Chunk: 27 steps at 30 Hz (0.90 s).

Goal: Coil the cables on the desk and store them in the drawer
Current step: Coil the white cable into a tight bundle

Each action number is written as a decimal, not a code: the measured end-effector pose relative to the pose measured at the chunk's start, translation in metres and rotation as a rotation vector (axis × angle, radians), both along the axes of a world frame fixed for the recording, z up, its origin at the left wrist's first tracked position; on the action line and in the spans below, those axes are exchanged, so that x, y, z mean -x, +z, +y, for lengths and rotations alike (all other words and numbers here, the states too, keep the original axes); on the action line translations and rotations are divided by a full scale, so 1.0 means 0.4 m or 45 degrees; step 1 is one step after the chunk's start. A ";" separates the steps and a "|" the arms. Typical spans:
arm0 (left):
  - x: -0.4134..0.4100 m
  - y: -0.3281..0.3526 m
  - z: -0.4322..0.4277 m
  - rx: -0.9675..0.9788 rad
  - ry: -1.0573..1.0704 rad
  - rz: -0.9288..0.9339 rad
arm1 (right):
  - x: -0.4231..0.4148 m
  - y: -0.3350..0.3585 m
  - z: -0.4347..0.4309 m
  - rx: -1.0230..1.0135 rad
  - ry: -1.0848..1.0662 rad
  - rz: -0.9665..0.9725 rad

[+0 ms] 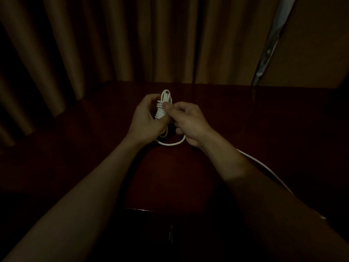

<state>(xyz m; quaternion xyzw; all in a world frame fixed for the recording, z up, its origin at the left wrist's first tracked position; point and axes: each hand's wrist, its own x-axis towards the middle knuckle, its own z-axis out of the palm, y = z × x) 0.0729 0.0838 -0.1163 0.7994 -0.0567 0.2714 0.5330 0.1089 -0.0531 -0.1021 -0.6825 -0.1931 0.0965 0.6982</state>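
We hold the white cable bundle (162, 107) in our left hand (144, 118), fingers curled round its lower half, above the dark desk (245, 114). Its long axis runs roughly away from us: a loop pokes out past the fingers at the far end, and tight crosswise turns band the middle. Our right hand (188, 123) sits just beside it on the right, thumb and forefinger pinching the loose tail (264, 165) where it meets those turns. From beneath that hand the tail sags in a curve toward us, then runs off to the right along the forearm. We judge the next turn must cross the bundle's axis, so the right hand, nearer the slack, should lead while the left steadies. The drawer we cannot make out in the dark
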 end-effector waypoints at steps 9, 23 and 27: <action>-0.004 0.005 0.005 0.073 -0.160 0.163 | -0.037 -0.006 -0.030 -0.048 0.130 0.078; 0.000 -0.005 0.012 -0.037 0.028 0.110 | -0.010 -0.008 -0.014 0.077 0.085 0.004; 0.001 0.003 0.006 -0.110 -0.116 0.220 | -0.020 -0.010 -0.027 0.071 0.132 0.011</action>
